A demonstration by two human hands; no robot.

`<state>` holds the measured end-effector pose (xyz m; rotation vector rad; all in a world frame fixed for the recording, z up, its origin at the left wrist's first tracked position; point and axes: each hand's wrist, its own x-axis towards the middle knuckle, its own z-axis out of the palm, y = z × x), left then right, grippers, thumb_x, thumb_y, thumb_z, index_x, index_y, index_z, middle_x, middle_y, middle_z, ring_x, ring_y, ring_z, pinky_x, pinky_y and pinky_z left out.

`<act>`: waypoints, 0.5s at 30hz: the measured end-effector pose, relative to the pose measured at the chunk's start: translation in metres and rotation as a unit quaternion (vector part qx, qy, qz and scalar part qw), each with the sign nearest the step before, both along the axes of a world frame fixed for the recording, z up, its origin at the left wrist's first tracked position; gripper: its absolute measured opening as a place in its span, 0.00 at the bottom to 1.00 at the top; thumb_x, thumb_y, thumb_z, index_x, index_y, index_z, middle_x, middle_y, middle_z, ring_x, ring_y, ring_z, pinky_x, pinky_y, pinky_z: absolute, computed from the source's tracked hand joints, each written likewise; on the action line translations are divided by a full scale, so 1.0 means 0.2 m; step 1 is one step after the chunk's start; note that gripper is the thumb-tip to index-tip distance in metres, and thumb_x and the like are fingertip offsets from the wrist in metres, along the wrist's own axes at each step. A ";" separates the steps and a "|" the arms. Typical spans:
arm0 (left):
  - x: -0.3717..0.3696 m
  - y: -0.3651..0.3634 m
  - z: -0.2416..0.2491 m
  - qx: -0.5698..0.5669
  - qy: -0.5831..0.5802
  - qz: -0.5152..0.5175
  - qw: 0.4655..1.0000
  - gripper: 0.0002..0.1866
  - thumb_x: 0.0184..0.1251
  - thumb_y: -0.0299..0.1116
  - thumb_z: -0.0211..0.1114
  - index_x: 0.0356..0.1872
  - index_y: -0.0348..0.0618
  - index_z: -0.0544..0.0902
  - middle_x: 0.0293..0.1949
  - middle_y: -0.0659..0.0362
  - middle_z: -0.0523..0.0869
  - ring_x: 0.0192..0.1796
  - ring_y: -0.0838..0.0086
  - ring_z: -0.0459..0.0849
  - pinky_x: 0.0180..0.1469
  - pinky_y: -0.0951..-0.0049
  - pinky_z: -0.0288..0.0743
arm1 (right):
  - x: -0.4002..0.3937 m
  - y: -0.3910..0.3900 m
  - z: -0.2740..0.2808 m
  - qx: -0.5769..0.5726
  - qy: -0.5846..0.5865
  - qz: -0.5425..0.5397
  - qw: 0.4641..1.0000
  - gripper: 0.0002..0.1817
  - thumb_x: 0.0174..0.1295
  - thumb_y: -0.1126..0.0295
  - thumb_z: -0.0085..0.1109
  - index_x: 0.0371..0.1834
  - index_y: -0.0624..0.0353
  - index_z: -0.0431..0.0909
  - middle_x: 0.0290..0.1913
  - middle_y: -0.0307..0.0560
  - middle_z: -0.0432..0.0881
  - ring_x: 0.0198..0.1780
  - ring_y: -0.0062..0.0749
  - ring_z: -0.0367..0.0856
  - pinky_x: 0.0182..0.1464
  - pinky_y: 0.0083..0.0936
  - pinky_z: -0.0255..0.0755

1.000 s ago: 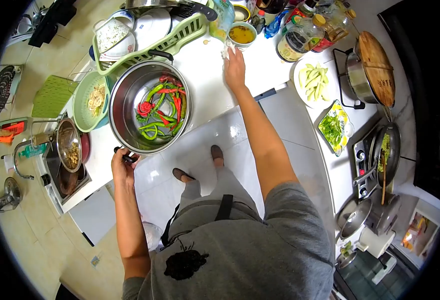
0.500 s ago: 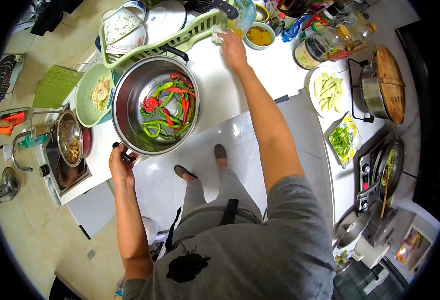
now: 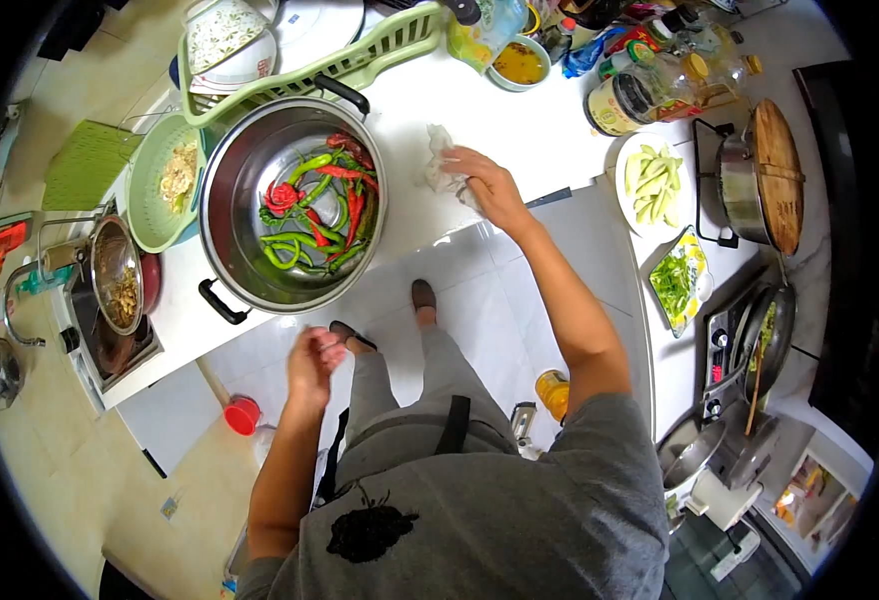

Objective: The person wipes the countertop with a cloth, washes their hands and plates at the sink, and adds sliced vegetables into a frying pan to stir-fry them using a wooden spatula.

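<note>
My right hand [image 3: 490,185] presses a crumpled white cloth or tissue [image 3: 445,165] against the white counter [image 3: 410,220], right of the pot. Below the pot's near handle, my left hand [image 3: 315,365] hangs in the air off the counter's edge. Its fingers are curled, and nothing shows in them. The large steel pot [image 3: 222,200] stands on the counter with red and green peppers [image 3: 325,205] inside. One black handle points to the back, the other to the front left, apart from my left hand.
A green dish rack [image 3: 360,62] stands behind the pot, a green basin [image 3: 150,200] to its left. At the back are a bowl of yellow liquid [image 3: 522,65] and bottles [image 3: 620,105]. Plates of cut vegetables [image 3: 650,185] and a wood-lidded pot [image 3: 775,185] stand right.
My left hand has let go of the pot's near handle and moved down and right. My right hand has drawn the white cloth or tissue from the rack side toward the counter's near edge.
</note>
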<state>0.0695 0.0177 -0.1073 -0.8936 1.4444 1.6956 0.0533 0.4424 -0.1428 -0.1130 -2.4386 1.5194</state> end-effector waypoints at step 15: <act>-0.02 0.80 -0.46 0.170 -0.130 -0.212 0.954 0.19 0.74 0.39 0.54 0.57 0.38 0.75 0.52 0.48 0.84 0.52 0.61 0.84 0.57 0.65 0.78 | 0.07 0.12 -0.11 0.108 0.049 -0.127 0.985 0.21 0.59 0.84 0.44 0.47 0.56 0.85 0.56 0.52 0.82 0.66 0.50 0.73 0.72 0.39 0.61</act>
